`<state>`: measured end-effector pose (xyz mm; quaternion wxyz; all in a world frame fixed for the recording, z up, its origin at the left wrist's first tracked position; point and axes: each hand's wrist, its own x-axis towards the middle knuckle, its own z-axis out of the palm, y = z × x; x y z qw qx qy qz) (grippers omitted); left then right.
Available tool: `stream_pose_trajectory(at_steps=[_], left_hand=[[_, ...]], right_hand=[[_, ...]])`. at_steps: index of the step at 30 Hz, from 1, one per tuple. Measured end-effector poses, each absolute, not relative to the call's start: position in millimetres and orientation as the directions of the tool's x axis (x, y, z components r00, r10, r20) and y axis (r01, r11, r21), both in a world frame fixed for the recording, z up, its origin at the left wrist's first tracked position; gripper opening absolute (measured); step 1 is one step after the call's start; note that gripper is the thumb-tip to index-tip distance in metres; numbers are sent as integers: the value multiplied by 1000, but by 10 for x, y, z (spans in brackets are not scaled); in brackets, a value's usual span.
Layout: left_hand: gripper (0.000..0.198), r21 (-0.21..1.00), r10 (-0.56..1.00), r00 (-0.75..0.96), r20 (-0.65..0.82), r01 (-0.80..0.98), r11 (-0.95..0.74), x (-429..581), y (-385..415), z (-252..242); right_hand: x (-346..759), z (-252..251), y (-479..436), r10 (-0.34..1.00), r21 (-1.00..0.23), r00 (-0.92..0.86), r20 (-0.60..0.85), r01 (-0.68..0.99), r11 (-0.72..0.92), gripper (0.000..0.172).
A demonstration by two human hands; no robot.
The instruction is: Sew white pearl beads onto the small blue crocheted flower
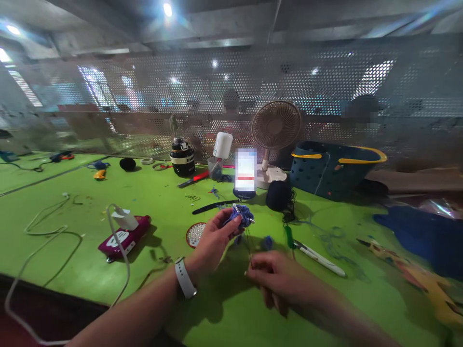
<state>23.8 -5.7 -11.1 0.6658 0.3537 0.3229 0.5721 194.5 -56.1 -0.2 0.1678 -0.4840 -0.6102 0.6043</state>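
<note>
My left hand [217, 234], with a white watch on its wrist, pinches a blue-purple yarn piece [244, 216] edged with small white pearl beads. Thin strands of thread [249, 246] run down from it to my right hand [273, 279]. The right fingers are closed on that thread below the yarn piece; whether a needle is there is too small to tell. A round red-rimmed dish of white beads [196, 234] sits just left of my left hand. A small blue yarn tuft [268, 242] lies on the green table beyond my right hand.
A phone [245, 171] stands upright ahead, near a fan [276, 126] and a dark yarn ball [278, 195]. On the right are a white-handled tool [320, 259] and a blue basket [325, 171]. A purple power strip [125, 237] with a white cable lies left.
</note>
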Motion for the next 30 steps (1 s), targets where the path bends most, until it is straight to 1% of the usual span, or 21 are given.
stream_pose_trajectory(at_steps=[1,3,4,6,8,10,11,13,14,16,19,21,27,30], left_hand=[[30,841,993,120,-12,-536,75,239,-57,-104],[32,849,996,85,27,-528,22,235,-58,-86],[33,854,997,69,46,-521,-3,232,-59,-77],[37,863,996,59,71,-504,-32,227,-58,-65],[41,872,994,70,81,-488,-37,225,-57,-63],[42,883,992,84,94,-467,-44,229,-56,-71],[42,890,990,91,106,-452,-54,232,-58,-77],[42,909,986,109,129,-409,-74,240,-67,-90],[43,920,983,120,138,-384,-82,245,-75,-96],[44,933,979,143,149,-347,-91,252,-92,-108],[43,939,967,193,164,-331,-93,254,-113,-124],[41,940,959,223,175,-327,-95,252,-121,-134],[38,958,955,246,167,-268,-99,254,-132,-154],[34,967,943,288,166,-236,-98,241,-130,-154]], right_hand=[[1944,25,-577,779,-890,-492,-390,417,-183,22],[1966,106,-596,771,-869,-531,-352,492,-58,15],[1987,150,-598,775,-849,-548,-314,528,30,13],[2040,222,-587,809,-794,-550,-207,577,189,17],[2092,247,-560,872,-745,-487,-53,600,290,23],[2127,224,-526,921,-699,-369,127,625,347,34],[2137,199,-508,931,-680,-300,206,640,357,36],[2140,138,-476,938,-668,-174,301,663,338,34],[2133,107,-462,942,-680,-133,308,662,316,30],[2102,55,-443,960,-743,-112,257,612,271,25],[2022,23,-443,976,-841,-147,163,496,215,27],[1971,27,-456,977,-875,-167,134,443,196,29],[1934,21,-478,965,-889,-213,154,396,229,28],[1931,14,-491,968,-890,-196,157,396,225,30]])
